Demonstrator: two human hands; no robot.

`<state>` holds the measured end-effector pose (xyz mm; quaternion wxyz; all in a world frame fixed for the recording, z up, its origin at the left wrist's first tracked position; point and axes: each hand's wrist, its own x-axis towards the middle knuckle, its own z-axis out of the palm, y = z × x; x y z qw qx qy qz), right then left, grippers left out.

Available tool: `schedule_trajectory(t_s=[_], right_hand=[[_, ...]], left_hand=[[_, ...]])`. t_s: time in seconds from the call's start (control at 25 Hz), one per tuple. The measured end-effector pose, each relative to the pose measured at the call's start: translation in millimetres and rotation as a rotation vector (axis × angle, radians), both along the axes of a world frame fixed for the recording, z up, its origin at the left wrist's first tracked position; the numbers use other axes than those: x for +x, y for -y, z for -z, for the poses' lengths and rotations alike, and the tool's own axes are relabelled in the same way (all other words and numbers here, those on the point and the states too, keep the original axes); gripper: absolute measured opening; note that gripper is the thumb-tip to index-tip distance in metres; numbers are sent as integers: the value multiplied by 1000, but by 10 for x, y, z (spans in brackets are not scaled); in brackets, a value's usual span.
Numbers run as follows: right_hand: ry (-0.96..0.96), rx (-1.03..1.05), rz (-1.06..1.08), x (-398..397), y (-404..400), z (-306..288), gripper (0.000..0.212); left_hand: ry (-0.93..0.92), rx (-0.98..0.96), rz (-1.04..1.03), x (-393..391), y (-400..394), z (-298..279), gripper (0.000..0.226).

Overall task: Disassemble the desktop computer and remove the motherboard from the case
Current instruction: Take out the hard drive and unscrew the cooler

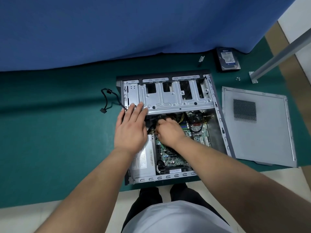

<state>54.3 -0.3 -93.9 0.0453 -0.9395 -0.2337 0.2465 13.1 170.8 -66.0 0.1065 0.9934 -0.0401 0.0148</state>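
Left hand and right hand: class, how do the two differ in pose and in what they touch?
The left hand lies flat with straight fingers on the case's drive cage; the right hand is curled, reaching down among the cables above the motherboard. The left hand's fingers show fully; the right hand's fingertips are hidden. Both are bare and work inside the open case.

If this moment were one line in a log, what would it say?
left hand: flat on drive cage | right hand: curled among cables above motherboard | side panel: off | hard drive: out
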Motion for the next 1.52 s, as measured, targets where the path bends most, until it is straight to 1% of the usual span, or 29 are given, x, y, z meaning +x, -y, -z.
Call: schedule_trajectory(t_s=[0.12, 0.2, 0.52, 0.72, 0.96, 1.12, 1.2, 1.36, 1.44, 1.52], right_hand=[[25, -78, 4, -48, -99, 6, 22], [30, -92, 25, -71, -126, 10, 23], [17, -47, 95, -111, -136, 5, 17], [-15, -51, 122, -87, -157, 0, 18], [-41, -3, 161, -76, -129, 23, 20], [-52, 18, 128, -57, -89, -9, 21], [-72, 79, 119, -55, -20, -37, 30], [-127, 261, 119, -152, 324, -140, 67], [-154, 305, 169, -218, 568, -191, 81], [-191, 297, 232, -278, 818, -235, 88]], left_hand=[[-9, 9, 1, 3, 0, -6, 60], [-14, 15, 2, 1, 3, -13, 60], [-2, 17, -8, 7, 10, -18, 61], [-6, 25, -11, 6, 5, -15, 61], [-9, 13, -10, 0, 9, -16, 61], [0, 0, -10, -3, 8, -21, 60], [0, -10, -7, 3, -1, -19, 60], [-10, -28, 2, -11, 10, -28, 59], [-6, -36, 14, -26, 1, -40, 55], [10, -24, 46, -61, 5, -59, 52]])
